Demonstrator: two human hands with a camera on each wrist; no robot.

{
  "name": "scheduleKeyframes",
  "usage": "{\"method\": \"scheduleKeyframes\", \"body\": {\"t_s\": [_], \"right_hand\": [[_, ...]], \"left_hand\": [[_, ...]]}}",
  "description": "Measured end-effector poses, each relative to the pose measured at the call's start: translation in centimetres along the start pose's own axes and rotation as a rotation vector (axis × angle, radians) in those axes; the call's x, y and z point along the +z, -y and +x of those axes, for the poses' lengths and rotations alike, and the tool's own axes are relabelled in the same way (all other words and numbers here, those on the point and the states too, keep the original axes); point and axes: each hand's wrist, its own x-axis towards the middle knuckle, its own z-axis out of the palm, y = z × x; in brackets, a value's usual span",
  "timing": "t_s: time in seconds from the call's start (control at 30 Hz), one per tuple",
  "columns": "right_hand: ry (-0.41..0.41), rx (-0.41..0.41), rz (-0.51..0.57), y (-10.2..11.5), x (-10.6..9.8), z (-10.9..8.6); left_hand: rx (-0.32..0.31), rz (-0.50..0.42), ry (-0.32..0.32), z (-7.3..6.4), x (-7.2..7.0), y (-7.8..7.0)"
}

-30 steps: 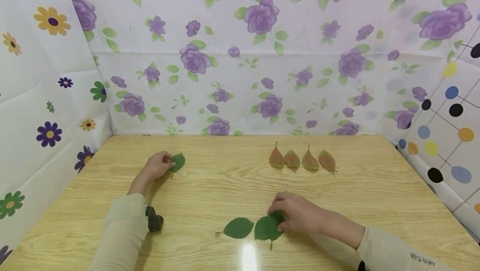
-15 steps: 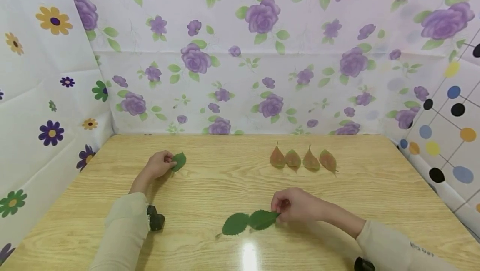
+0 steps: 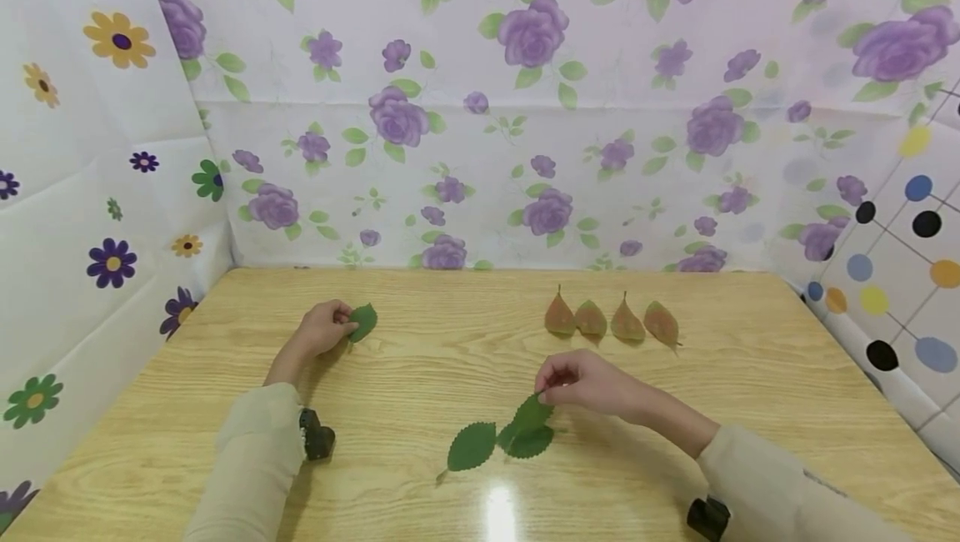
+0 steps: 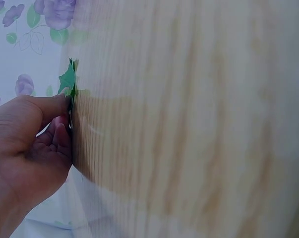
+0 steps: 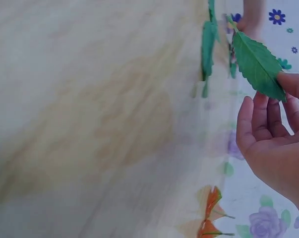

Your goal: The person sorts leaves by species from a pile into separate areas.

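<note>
the right hand [image 3: 588, 382] pinches a slanting green leaf [image 3: 532, 414], well right of the far leaf [image 3: 365, 322] the left hand [image 3: 322, 328] pinches.

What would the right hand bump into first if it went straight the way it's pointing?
Probably the green leaf in the left hand, across the table. The right hand looks raised, though, so it might pass above.

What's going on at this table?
A person is handling leaves. The right hand pinches a green leaf above the table, where two more green leaves lie. The left hand holds another leaf near the tabletop. Four reddish leaves sit in a row, far right.
</note>
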Motion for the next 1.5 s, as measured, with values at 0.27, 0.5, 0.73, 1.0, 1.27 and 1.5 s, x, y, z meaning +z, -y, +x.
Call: {"method": "scheduleKeyframes", "body": {"t_s": [0.27, 0.5, 0.73, 1.0, 1.27, 1.5], "right_hand": [[-0.089, -0.007, 0.09, 0.5, 0.0, 2.7], [-0.175, -0.025, 0.099, 0.7, -0.1, 5.8], [-0.24, 0.03, 0.122, 0.5, -0.1, 9.6], [-0.26, 0.03, 0.184, 1.5, 1.3, 14.1], [-0.316, 0.044, 0.12, 1.6, 2.9, 18.4], [-0.379, 0.084, 0.059, 1.8, 3.6, 20.6]], "left_hand": [[0.002, 0.004, 0.001, -0.1, -0.1, 0.1], [0.004, 0.0, -0.002, -0.1, 0.0, 0.1], [0.005, -0.001, -0.01, -0.1, -0.1, -0.1], [-0.005, -0.006, -0.006, -0.3, -0.2, 0.4], [-0.007, -0.014, -0.007, -0.5, -0.3, 0.6], [-0.009, -0.036, 0.004, -0.1, 0.1, 0.1]]}}
